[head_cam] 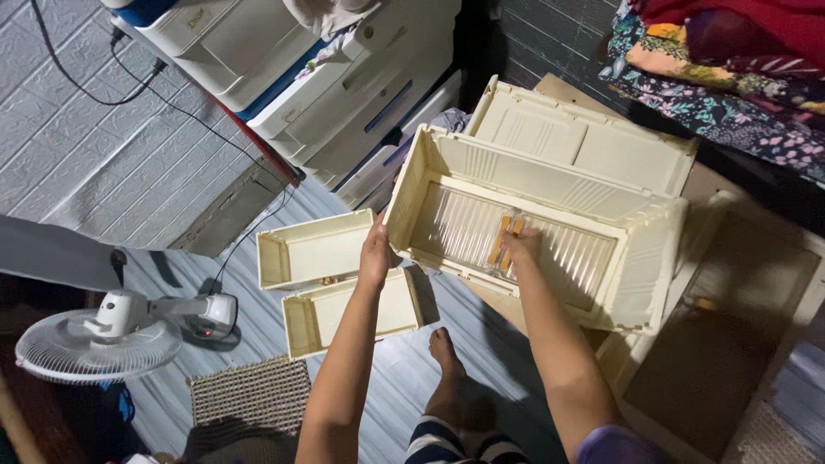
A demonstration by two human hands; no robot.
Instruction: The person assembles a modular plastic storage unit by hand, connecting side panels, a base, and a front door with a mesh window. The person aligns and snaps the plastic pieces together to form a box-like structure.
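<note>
Head view: cream folding crate (550, 172) tipped over floor; left hand (375, 254) clamped on its rim, right hand (518, 245) flat on clear panel (orange latches (505, 239) underneath); likely assembly, next wanting firm pressing.

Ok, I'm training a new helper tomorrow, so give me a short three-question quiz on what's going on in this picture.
1. True or false: the left hand grips the outer edge of the cream crate.
2. Where is the right hand? A) on the fan B) inside the crate, at the orange latch C) on the mat
3. What lies on the floor beside the crate, below the left hand?

Key: 1 true; 2 B; 3 two cream trays.
</note>
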